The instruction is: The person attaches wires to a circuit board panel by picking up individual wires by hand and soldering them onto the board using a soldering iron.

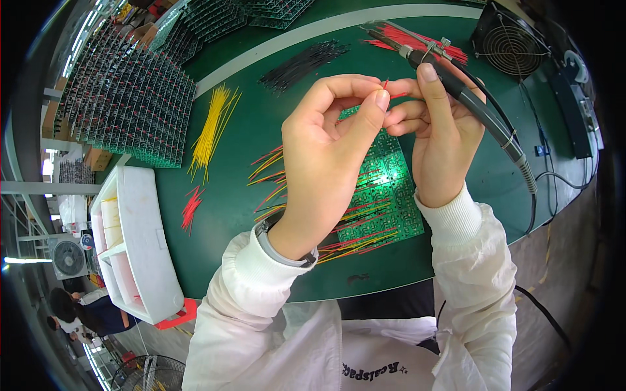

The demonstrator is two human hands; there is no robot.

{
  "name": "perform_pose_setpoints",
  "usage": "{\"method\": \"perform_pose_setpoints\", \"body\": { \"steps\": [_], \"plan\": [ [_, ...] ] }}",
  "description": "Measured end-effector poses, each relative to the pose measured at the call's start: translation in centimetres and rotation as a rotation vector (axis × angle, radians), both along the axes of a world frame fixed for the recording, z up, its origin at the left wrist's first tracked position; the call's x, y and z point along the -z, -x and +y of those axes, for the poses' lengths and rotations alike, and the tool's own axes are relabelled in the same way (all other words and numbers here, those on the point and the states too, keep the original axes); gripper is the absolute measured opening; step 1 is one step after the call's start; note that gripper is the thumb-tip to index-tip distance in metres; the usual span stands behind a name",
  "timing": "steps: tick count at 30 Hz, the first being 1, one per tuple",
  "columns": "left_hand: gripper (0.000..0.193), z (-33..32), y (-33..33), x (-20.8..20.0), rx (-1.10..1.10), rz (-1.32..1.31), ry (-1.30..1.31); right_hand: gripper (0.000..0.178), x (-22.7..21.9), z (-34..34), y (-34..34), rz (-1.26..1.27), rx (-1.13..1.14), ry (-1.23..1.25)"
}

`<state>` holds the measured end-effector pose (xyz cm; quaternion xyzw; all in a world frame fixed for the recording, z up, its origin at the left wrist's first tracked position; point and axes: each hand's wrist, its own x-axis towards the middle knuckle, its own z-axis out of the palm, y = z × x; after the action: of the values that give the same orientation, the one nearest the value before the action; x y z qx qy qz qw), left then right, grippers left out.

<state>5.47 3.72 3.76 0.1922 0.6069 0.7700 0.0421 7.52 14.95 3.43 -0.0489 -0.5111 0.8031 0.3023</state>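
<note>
My left hand (329,146) is closed, thumb and forefinger pinching a short red wire (399,95) above the table. My right hand (443,146) holds a soldering iron (466,96) with a black handle between thumb and fingers; its tip points to the upper left. The right fingertips meet the left ones at the red wire, partly hiding it. Beneath both hands lies a green panel of circuit boards (409,218), brightly lit in one spot. Red and yellow wires (358,246) stick out from its left side in several groups. The left forearm covers part of them.
Yellow wires (212,127), black wires (303,65), short red wires (191,208) and longer red wires (424,42) lie in bundles. A white foam box (147,228) stands left, near stacked boards (124,98). A black fan (510,42) and cables sit right. Another person (98,313) is at lower left.
</note>
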Motion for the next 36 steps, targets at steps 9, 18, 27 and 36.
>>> {"method": "perform_pose_setpoints", "body": {
  "steps": [9, 18, 27, 36],
  "plan": [
    [0.020, -0.9, 0.8, -0.7, 0.105, -0.131, 0.011, 0.023, 0.4, 0.4, 0.0, -0.024, -0.067, -0.030],
    [0.018, -2.0, 1.3, -1.7, -0.059, 0.139, 0.194, 0.023, 0.2, 1.0, 0.1, 0.000, -0.032, -0.051],
    [0.015, -1.8, 1.5, -0.6, 0.088, -0.340, -0.166, 0.024, 0.2, 0.9, -0.2, 0.041, -0.056, -0.028],
    [0.017, -3.0, 2.3, -1.5, 0.100, -0.183, -0.182, 0.026, 0.2, 1.1, -0.4, 0.056, -0.051, -0.048]
  ]
}}
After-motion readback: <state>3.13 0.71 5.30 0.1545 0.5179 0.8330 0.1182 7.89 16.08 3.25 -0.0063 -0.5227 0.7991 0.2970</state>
